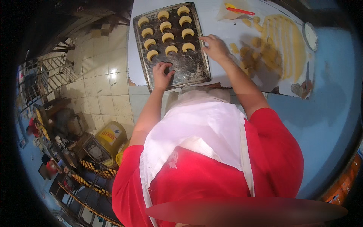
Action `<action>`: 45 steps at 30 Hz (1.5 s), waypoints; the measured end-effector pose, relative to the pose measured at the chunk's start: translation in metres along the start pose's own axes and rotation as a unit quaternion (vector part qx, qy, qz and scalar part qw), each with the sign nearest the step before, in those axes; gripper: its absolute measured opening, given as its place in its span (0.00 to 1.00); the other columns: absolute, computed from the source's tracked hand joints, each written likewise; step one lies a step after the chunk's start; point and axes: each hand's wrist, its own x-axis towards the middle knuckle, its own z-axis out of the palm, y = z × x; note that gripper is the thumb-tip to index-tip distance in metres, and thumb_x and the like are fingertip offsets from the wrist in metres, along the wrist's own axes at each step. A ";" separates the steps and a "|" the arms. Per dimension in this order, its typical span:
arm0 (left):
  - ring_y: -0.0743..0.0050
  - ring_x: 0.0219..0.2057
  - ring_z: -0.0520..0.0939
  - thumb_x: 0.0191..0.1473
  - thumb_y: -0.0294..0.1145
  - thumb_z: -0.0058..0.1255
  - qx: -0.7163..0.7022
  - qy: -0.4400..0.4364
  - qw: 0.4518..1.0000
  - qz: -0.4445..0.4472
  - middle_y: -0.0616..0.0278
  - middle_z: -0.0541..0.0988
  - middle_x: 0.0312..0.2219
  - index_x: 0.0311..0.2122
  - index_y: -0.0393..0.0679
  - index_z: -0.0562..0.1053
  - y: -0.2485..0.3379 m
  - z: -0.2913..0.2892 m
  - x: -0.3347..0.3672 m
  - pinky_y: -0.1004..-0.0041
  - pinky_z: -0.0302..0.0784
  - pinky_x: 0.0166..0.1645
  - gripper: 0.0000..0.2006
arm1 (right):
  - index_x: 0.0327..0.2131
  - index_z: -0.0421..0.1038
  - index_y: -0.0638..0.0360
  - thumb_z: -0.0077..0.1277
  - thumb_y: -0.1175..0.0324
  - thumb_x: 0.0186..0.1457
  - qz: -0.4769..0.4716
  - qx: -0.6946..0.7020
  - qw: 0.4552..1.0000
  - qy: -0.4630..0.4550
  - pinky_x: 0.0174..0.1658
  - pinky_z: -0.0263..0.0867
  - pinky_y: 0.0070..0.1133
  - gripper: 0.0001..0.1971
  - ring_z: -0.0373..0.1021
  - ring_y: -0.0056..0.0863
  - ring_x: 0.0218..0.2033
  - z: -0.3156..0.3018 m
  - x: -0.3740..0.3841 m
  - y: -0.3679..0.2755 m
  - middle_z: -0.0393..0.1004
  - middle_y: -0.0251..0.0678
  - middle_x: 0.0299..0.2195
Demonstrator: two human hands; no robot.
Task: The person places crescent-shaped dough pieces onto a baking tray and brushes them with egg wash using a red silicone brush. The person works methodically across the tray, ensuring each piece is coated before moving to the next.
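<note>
Down at the near end of the dark baking tray (196, 72), the left hand (162, 73) had its fingers curled over a bare spot. Whether it pinched a piece of dough could not be told. The right hand (214, 47) lay flat, fingers spread, touching the tray's right edge and holding nothing.

Eleven curved dough pieces (168, 37) sat in three rows on the far part of the tray. The near part was bare, so there was room for more. To do this well, each new piece likely needed a gap around it, in line with the rows, and the right hand could keep the tray from sliding.

Beside the tray, on the pale table (223, 26), lay small dough lumps (249, 53), a rolled yellow sheet of dough (283, 41), a red-handled tool (240, 10) and a little round dish (311, 34).

The tray's near corner sat close to the table edge (130, 81), with tiled floor (102, 75) below on the left. Pushing the tray that way could tip it off.
</note>
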 end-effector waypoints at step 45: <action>0.47 0.50 0.79 0.53 0.33 0.66 -0.071 -0.124 0.986 0.083 0.52 0.80 0.45 0.51 0.44 0.80 0.058 0.017 0.016 0.57 0.73 0.58 0.19 | 0.45 0.79 0.53 0.70 0.64 0.45 0.159 0.044 0.985 0.052 0.57 0.69 0.39 0.21 0.73 0.46 0.52 -0.033 -0.075 0.100 0.79 0.43 0.47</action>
